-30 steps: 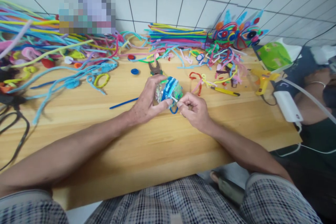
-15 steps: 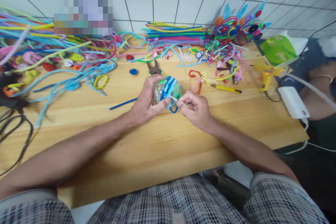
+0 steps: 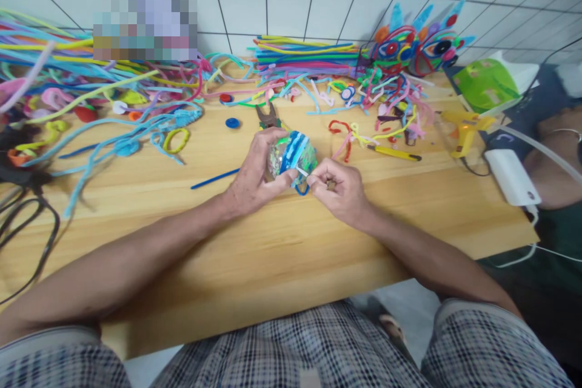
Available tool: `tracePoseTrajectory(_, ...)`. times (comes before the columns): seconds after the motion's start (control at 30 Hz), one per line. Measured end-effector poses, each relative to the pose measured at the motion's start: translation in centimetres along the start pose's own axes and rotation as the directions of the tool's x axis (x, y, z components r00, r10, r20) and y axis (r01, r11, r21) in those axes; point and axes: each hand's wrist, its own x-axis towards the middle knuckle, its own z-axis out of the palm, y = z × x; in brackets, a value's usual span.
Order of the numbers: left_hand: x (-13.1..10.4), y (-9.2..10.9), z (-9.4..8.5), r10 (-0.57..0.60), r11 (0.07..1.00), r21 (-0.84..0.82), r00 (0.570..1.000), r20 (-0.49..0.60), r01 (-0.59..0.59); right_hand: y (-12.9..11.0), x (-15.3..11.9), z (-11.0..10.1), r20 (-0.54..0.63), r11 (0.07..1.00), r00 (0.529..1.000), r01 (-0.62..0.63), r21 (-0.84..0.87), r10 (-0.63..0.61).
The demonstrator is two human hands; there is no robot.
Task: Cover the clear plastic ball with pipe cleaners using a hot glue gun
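Note:
My left hand (image 3: 254,176) is wrapped round the left side of a rounded, ball-like craft piece (image 3: 293,148) banded with dark and light blue strips, with green and clear patches. Between the thumb and fingers of my right hand (image 3: 342,189) is a thin whitish stick (image 3: 302,171), its tip at the blue bands near my left thumb. What the stick is exactly, I cannot tell. Just beneath the ball shows a bent blue pipe cleaner (image 3: 302,190). A straight blue pipe cleaner (image 3: 213,179) lies left of my left hand, and pliers (image 3: 267,115) lie behind the ball.
Pipe cleaners in a bundle (image 3: 309,57) and loose heaps line the wall. Two colourful masks (image 3: 416,48) stand at back right. Rightward are a yellow cutter (image 3: 394,153), a yellow glue gun (image 3: 464,130), a white box (image 3: 513,177) and another person's arm (image 3: 555,163). Black scissors (image 3: 22,176) lie left.
The stick's tip and both hands stay almost in place at the ball. The whole view has shifted very slightly. Below the table edge, a foot shows more plainly now.

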Motion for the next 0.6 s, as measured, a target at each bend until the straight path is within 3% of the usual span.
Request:
tracePoseTrajectory(0.3,0.01,0.31,-0.07,-0.048,0.999,-0.003,0.999,0.008,0.048,0.0,-0.44,0.47,0.026,0.994,0.995,-0.093,0.053,0.092)
tracePoseTrajectory(0.6,0.05,0.92,-0.44,-0.098,0.995,-0.028,0.995,0.02,0.098,0.34,-0.43,0.65,0.039,0.987,0.993,-0.111,0.114,0.107)
